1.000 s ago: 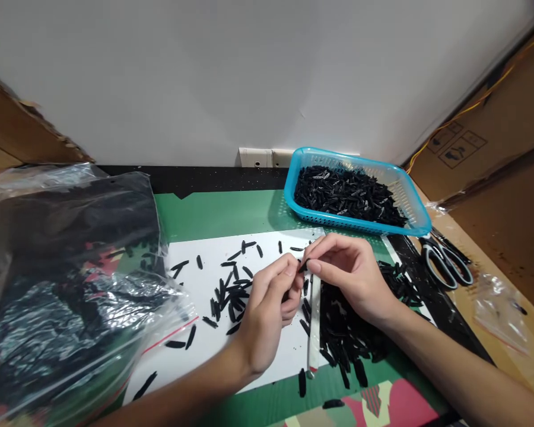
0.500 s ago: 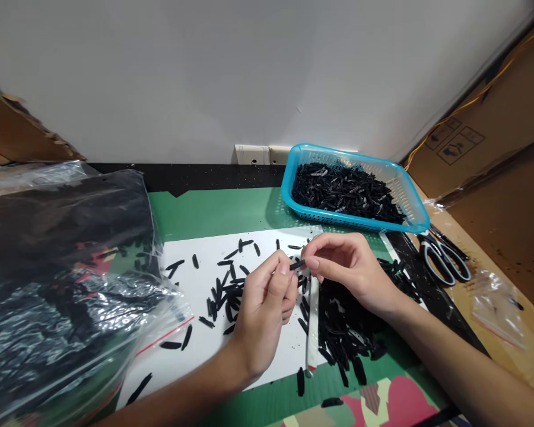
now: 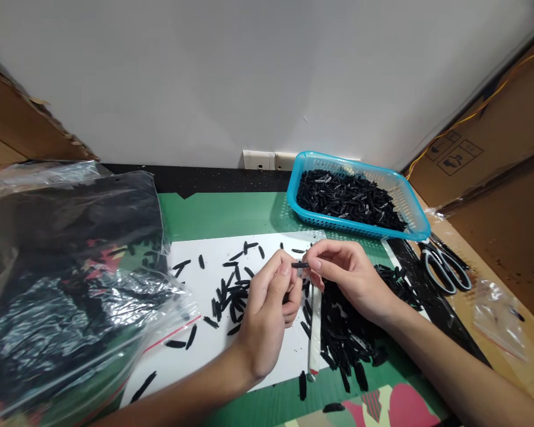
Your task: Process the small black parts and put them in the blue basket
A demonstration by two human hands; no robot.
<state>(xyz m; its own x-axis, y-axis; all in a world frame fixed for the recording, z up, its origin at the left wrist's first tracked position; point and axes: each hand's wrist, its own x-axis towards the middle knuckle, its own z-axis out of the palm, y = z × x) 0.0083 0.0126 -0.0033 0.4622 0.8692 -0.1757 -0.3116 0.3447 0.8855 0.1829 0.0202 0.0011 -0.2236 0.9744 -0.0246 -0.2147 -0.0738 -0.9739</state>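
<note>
Between my two hands, over a white sheet (image 3: 160, 362), is a small thin black strip (image 3: 299, 265). My left hand (image 3: 269, 308) is closed, its thumb and forefinger at the strip's left end and the other fingers curled in. The thumb and forefinger of my right hand (image 3: 349, 276) pinch the right end. Loose black strips (image 3: 222, 299) like it lie scattered on the sheet to the left. A dense heap of them (image 3: 347, 338) spreads below my right hand, partly hidden by it. A narrow white stick (image 3: 314, 338) lies between sheet and heap.
A blue plastic basket (image 3: 360, 230) full of black strips stands at the back right. Black-and-white scissors (image 3: 445, 270) and a small clear bag (image 3: 501, 323) lie at the right. A large clear zip bag (image 3: 71, 284) covers the left side. Cardboard boxes (image 3: 502, 178) flank the table.
The view has shifted slightly. Both hands stay together, and the black strip between them has turned from slanted to nearly level.
</note>
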